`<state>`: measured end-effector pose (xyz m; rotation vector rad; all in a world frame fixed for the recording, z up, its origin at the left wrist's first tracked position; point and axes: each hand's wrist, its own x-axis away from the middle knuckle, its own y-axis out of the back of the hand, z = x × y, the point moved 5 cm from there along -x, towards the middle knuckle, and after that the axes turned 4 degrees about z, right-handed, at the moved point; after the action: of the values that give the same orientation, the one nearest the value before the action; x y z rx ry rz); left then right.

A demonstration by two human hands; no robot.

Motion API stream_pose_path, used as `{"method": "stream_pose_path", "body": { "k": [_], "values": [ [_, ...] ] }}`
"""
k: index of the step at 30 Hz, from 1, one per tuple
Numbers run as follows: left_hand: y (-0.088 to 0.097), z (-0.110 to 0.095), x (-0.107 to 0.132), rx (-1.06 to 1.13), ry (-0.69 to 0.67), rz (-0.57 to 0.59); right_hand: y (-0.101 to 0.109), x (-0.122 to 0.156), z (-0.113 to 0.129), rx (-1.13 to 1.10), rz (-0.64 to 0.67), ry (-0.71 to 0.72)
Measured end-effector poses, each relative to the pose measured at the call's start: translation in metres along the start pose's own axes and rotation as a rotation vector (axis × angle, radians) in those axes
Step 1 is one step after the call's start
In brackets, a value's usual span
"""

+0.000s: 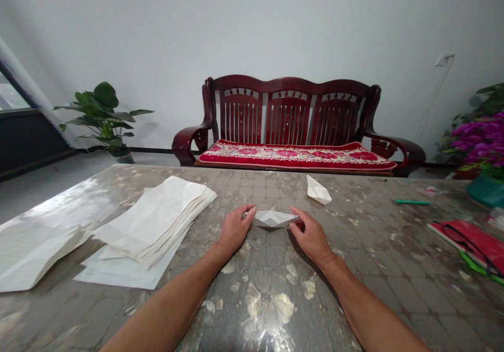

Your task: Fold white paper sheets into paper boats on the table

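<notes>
A white folded paper boat (272,219) is stretched between my hands, low over the middle of the table. Its left tip is pinched by my left hand (237,226), thumb and fingers closed together. At the opposite tip, my right hand (311,235) grips the paper the same way. Beyond my right hand, a second folded paper piece (318,190) lies on the table. To the left of my left hand rests a stack of white paper sheets (157,213), creased on top.
The table (268,294) has a glossy, flower-patterned cover. A loose bent sheet (27,257) lies far left. On the right are a green pen (413,202), a red book (480,239) with dark glasses (464,239) on it, and a flower pot (486,189). A wooden bench (289,116) stands behind.
</notes>
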<state>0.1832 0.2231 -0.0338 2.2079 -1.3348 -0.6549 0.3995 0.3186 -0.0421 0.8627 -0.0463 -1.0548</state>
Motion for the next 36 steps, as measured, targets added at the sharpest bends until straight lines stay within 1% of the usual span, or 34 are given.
{"method": "stream_pose_path", "body": {
  "k": [4,7,10,14,18,21,25,31,34,36],
  "values": [
    [-0.001,0.0,0.001,0.033,0.021,0.012,-0.002,-0.002,-0.002,0.01,0.018,-0.005],
    [0.0,0.001,0.003,0.055,0.027,0.007,-0.001,-0.003,-0.003,-0.001,-0.007,-0.003],
    [0.001,0.0,0.003,0.041,0.009,0.001,0.0,-0.004,-0.005,-0.03,-0.031,-0.012],
    [0.0,0.0,0.003,-0.004,-0.022,-0.002,-0.001,-0.004,-0.007,-0.068,-0.031,-0.023],
    [-0.004,0.001,0.002,-0.032,-0.077,-0.008,-0.003,-0.004,-0.009,-0.055,-0.025,-0.016],
    [-0.007,0.002,0.002,-0.015,-0.09,0.014,-0.005,-0.003,-0.01,-0.031,-0.014,-0.025],
    [-0.009,0.001,0.003,0.002,-0.086,0.039,-0.007,-0.001,-0.006,0.008,0.032,-0.03],
    [-0.01,-0.002,0.005,0.019,-0.131,0.054,-0.007,0.001,0.008,0.104,0.088,0.035],
    [-0.01,-0.003,0.008,0.028,-0.167,0.046,-0.007,0.002,0.01,0.13,0.102,0.055],
    [-0.009,-0.006,0.011,0.012,-0.222,0.022,-0.008,0.003,0.01,0.127,0.108,0.074]
  ]
}}
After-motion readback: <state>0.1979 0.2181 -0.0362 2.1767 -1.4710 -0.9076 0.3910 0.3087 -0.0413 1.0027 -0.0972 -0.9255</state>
